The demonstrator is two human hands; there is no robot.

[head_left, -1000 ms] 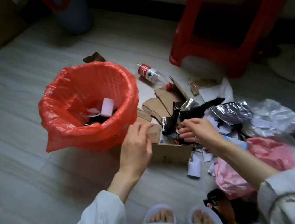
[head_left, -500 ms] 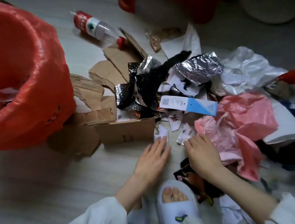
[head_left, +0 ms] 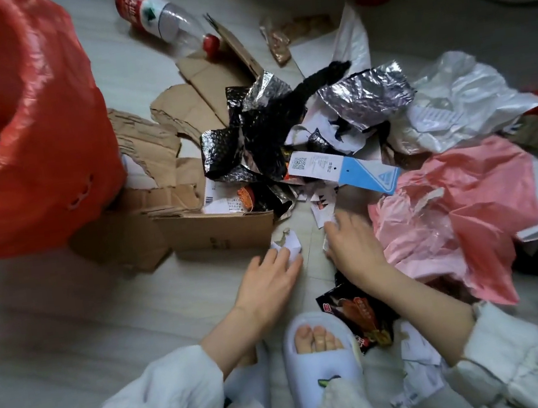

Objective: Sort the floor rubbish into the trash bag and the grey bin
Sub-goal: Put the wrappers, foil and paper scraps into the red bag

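A small white paper scrap [head_left: 287, 243] lies on the floor just in front of the cardboard box [head_left: 220, 233], by the box's right corner. The left hand [head_left: 268, 281] is the nearer one. Its fingers are straight and flat, and the fingertips touch the near edge of the scrap, so the scrap lies straight ahead of that hand. It is not gripped yet.

The right hand [head_left: 353, 247] rests just to the right of the box, fingers spread and loose over more little white bits [head_left: 323, 208]. It holds nothing that can be seen.

The red trash bag [head_left: 20, 142] stands to the left of the box, touching it. The scrap likely has to go that way. A plastic bottle [head_left: 162, 18] lies behind the box. No grey bin shows.
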